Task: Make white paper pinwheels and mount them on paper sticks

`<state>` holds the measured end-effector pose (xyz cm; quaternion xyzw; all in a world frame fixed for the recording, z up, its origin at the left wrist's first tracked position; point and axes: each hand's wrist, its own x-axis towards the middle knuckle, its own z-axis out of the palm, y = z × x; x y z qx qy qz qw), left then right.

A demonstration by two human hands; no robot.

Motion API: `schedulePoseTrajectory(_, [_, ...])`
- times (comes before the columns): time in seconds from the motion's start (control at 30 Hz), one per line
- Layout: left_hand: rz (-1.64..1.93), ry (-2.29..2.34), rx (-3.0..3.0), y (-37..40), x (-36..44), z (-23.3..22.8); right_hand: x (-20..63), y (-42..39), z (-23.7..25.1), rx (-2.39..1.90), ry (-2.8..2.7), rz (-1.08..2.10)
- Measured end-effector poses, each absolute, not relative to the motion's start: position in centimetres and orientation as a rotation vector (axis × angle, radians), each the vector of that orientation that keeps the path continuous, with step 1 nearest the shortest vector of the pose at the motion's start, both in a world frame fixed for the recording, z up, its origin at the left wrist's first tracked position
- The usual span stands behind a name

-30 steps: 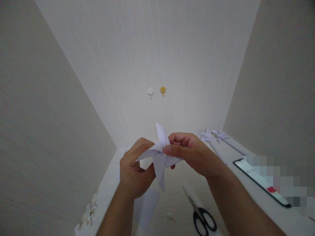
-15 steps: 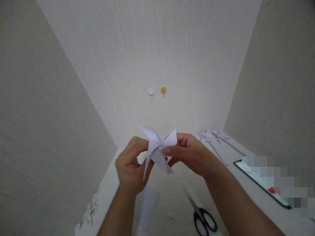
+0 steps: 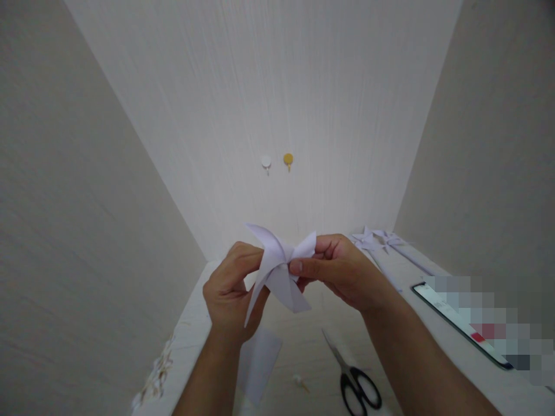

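Observation:
A white paper pinwheel with curved blades is held up between both hands over the table. My left hand is closed on it from the left, its fingertips partly hidden behind the blades. From the right, my right hand pinches the pinwheel near its centre, thumb in front and the other fingers behind. Below them on the table lie black-handled scissors, a piece of white paper and a small white-and-yellow object whose kind I cannot make out.
Two finished-looking paper pinwheels on white sticks lie at the back right. A phone or tablet, partly blurred out, rests at the right. Two hooks hang on the wall ahead. Something ornate and white-gold lines the left table edge.
The pinwheel has turned slightly and shifted a little down and right between my hands. My right thumb has moved slightly right with it. The things on the table stay put.

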<state>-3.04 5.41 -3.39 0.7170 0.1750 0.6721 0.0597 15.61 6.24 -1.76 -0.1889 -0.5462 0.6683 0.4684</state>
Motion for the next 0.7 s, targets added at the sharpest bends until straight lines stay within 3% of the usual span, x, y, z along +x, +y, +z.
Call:
schedulePoseTrajectory(0.37, [1.975, 0.808, 2.024, 6.0, -3.8, -5.0, 15.7, 7.2, -2.1, -0.559, -1.401, 1.624])
schedulePoseTrajectory(0.53, [1.799, 1.016, 1.809, 5.0, -4.7, -5.6, 15.7, 7.1, -2.2, -0.83, -1.389, 1.159])
schedulePoseTrajectory(0.7, [1.448, 1.455, 2.013, 1.5, -5.8, -4.7, 14.9, 3.7, -2.1, -0.874, -1.548, 0.823])
